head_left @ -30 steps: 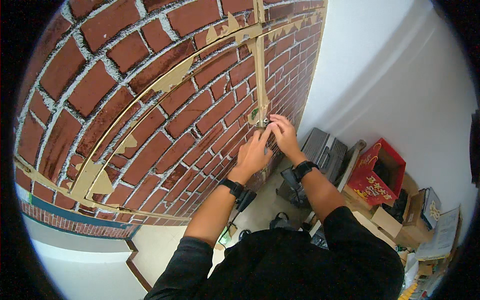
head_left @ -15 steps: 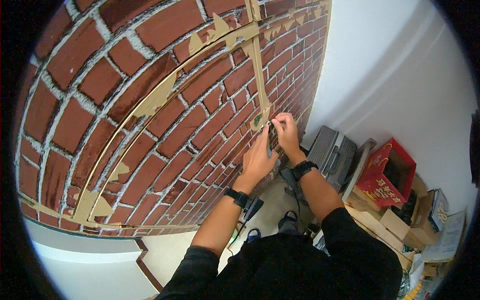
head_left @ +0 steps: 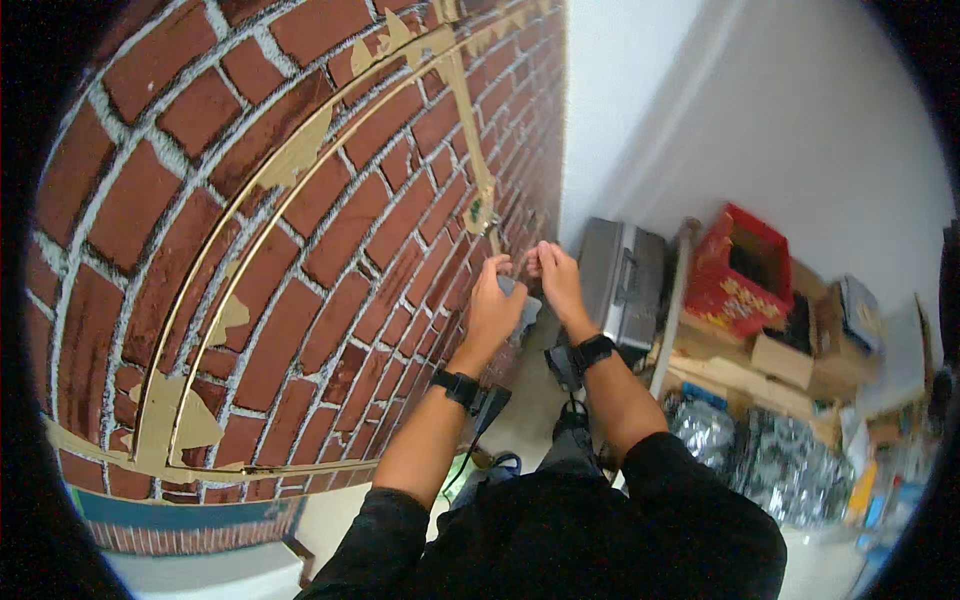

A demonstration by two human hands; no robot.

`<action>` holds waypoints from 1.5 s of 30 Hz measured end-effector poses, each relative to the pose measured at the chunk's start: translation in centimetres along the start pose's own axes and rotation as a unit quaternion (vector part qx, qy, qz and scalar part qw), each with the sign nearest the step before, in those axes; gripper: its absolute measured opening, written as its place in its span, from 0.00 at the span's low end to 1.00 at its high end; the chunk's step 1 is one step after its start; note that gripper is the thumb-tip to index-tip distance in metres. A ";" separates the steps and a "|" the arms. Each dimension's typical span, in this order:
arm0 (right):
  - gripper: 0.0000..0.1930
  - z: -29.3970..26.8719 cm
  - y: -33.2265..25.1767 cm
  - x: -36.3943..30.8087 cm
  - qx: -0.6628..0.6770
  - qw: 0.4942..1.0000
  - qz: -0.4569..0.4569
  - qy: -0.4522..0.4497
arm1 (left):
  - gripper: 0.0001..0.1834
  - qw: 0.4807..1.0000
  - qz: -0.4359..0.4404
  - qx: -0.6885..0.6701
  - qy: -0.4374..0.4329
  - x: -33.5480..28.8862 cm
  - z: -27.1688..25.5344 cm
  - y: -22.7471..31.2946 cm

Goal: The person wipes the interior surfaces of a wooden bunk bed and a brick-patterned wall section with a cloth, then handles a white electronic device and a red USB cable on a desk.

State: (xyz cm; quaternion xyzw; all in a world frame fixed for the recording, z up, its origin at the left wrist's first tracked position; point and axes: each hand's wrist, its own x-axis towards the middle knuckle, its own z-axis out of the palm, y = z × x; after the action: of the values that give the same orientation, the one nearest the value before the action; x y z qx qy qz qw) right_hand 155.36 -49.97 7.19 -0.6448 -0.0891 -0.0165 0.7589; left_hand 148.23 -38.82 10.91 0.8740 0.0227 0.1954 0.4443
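Observation:
A brick-patterned covering (head_left: 340,300) spreads over the upright surface on my left, torn away in tan patches. On a bare tan strip (head_left: 465,120) sits a small metal fitting (head_left: 490,226) beside a green-marked patch. My left hand (head_left: 495,305) is closed round a grey-handled tool (head_left: 528,312); its working end cannot be made out. Close beside it, apart from the fitting, my right hand (head_left: 556,280) is closed with fingertips pinched together. Whatever the right fingers hold, if anything, is too blurred to name.
A grey hard case (head_left: 622,285) stands against the white wall (head_left: 740,110). Beyond it are a red box (head_left: 740,270), a cardboard box (head_left: 835,340) and wooden boards (head_left: 740,375). Plastic-wrapped items (head_left: 790,465) lie to the right. Brass-coloured trim (head_left: 205,290) curves across the brick pattern.
Both hands have drawn away from the metal fitting, down and toward me, and a small gap has opened between them. The view has shifted right, showing more of the stored items.

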 end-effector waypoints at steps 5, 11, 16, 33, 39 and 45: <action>0.21 -3.5 -3.4 -11.6 -0.049 0.995 -0.014 0.090 | 0.11 0.957 -0.091 -0.257 -0.103 -4.6 3.9 1.4; 0.18 -6.5 -9.4 -24.7 -0.196 0.947 -0.092 0.237 | 0.09 0.874 -0.154 -0.418 -0.196 -13.5 7.1 10.2; 0.16 -7.1 -18.4 -35.9 -0.468 0.727 -0.263 0.427 | 0.08 0.781 -0.158 -0.502 -0.335 -21.4 6.0 19.7; 0.24 -22.2 -26.4 -57.7 -0.108 0.915 -0.211 0.327 | 0.11 0.701 -0.157 -0.551 -0.424 -45.5 0.6 26.0; 0.20 -24.7 -27.0 -65.7 -0.036 0.881 -0.218 0.419 | 0.24 0.776 0.032 -0.326 -0.539 -52.4 2.1 31.0; 0.15 -31.3 -28.9 -77.5 0.116 0.837 -0.180 0.503 | 0.20 0.648 0.131 -0.268 -0.701 -62.4 10.5 36.1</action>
State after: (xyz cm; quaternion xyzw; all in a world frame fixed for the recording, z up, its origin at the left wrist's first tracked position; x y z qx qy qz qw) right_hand 78.68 -92.53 18.45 -0.4275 0.1894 -0.4641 0.7523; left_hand 89.61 -81.95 13.67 0.5869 -0.4633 -0.4217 0.5129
